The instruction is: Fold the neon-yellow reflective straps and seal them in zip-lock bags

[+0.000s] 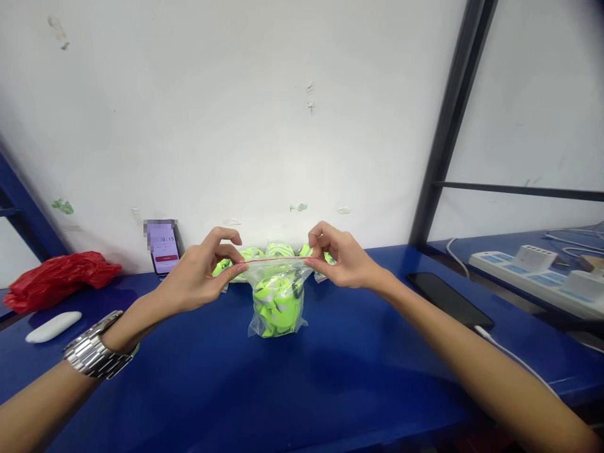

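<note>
A clear plastic zip bag (277,302) stands upright on the blue table (302,384), near the middle and a little in front of the white wall (264,107). Inside the bag there is a bundle of bright yellow-green fabric pieces (276,308) with some pale parts and a small dark part; what they are exactly cannot be told. The top edge of the bag has a thin red line, and it is stretched flat between the two hands. The left hand (202,277) pinches the left end of this edge between thumb and forefinger, and the right hand (342,258) pinches the right end in the same way; the other fingers are curled. The left wrist wears a metal watch (94,349). Behind the bag, against the wall, lie more yellow-green packs (278,250). A phone (163,246) leans on the wall with a lit screen; its writing is blurred and cannot be read. On the left are a red plastic bag (56,277), crumpled, and a white oval object (53,326). On the right lie a dark phone (448,299) with a white cable, and farther right a white power strip (528,270).
</note>
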A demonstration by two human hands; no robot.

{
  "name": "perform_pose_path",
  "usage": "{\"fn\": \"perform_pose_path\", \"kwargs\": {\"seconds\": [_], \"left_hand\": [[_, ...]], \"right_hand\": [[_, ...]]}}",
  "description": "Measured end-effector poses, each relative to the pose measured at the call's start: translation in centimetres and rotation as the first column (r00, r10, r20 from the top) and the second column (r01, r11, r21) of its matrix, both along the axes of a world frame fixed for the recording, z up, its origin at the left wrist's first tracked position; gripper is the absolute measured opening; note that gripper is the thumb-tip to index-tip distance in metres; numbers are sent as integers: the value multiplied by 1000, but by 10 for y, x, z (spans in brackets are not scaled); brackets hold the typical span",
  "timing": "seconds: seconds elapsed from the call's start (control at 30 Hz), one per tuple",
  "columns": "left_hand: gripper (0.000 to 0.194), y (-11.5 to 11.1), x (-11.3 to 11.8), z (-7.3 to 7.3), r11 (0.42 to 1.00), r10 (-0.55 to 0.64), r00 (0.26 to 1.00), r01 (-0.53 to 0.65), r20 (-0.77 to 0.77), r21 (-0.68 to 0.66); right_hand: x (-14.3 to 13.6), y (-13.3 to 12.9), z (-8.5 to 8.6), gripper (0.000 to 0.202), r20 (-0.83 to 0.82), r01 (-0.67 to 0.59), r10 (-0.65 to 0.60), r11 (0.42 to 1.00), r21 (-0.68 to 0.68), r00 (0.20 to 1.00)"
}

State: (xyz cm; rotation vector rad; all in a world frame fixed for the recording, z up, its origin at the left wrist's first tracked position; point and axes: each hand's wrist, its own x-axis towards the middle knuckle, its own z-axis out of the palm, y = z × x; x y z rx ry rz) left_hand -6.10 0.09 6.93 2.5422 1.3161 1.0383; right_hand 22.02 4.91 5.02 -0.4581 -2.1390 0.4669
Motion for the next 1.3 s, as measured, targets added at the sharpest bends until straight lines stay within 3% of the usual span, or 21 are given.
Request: {"fn": "perform_pose_path", "kwargs": {"seconds": [0.17, 0.3, 0.53, 0.73, 0.83, 1.1, 1.3], "left_hand": [[48, -1, 4, 8, 988, -62, 998, 61, 1, -142], [27, 1, 8, 13, 982, -124, 984, 103, -129, -160], [22, -3, 9, 18, 990, -74, 960, 102, -271, 92], [16, -3, 11, 6, 951, -63, 930, 165, -362, 260], [16, -2, 10, 2, 942, -48, 921, 170, -388, 289], [14, -6, 16, 11, 987, -123, 931, 150, -344, 55], [15, -4, 22, 11, 989, -113, 910, 142, -399, 44]], "right_hand": [[3, 0, 4, 22, 149, -17, 25, 998, -57, 989], [1, -4, 12, 11, 221, -28, 31, 999, -17, 975], [1, -9, 14, 8, 272, -10, -23, 993, 119, 962], [-1, -8, 11, 9, 265, -45, -28, 963, 266, 964], [-2, -7, 10, 9, 254, -49, -19, 965, 259, 967], [-7, -9, 14, 9, 316, -38, -37, 973, 226, 948], [-12, -12, 18, 9, 370, -50, -48, 967, 251, 928]]}}
